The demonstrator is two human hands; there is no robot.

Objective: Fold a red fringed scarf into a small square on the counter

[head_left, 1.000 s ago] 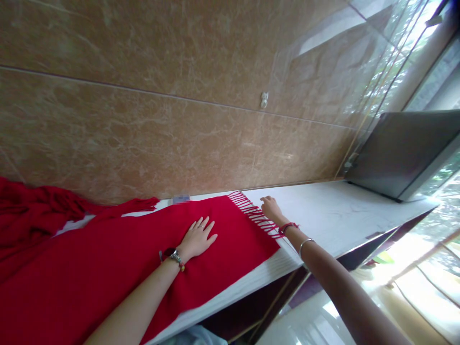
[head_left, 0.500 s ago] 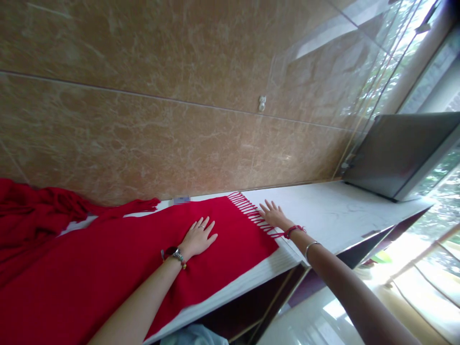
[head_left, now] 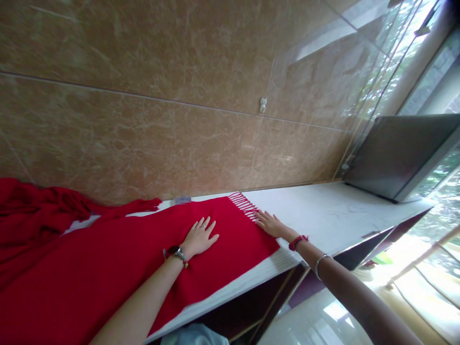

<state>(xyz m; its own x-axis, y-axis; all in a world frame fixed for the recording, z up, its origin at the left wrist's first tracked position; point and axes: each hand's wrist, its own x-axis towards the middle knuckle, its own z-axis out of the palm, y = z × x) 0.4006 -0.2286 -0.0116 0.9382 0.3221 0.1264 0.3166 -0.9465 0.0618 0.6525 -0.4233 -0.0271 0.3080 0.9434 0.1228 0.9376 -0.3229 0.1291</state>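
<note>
A red fringed scarf [head_left: 230, 258] lies spread along the white countertop, its tassels [head_left: 244, 205] pointing right. On its surface rests my left hand [head_left: 200, 238], palm down, fingers spread, with a ring on one finger and a watch at the wrist. At the fringed end my right hand [head_left: 270, 224] lies flat over the near tassels and the scarf's edge, fingers stretched out. A red cord and a silver bangle circle that arm. To the left, the scarf's cloth [head_left: 39, 211] is bunched up against the wall.
The white countertop [head_left: 309, 206] runs right to a grey box-shaped appliance [head_left: 398, 153] by the window. Brown marble tiles [head_left: 161, 139] rise behind it, bearing a small white figure [head_left: 262, 105]. A small flat label-like object [head_left: 182, 200] sits by the wall. Below are open shelves [head_left: 244, 299].
My right hand has moved slightly left and toward me, from the tips of the tassels onto the scarf's fringed edge. My left hand has stayed in place.
</note>
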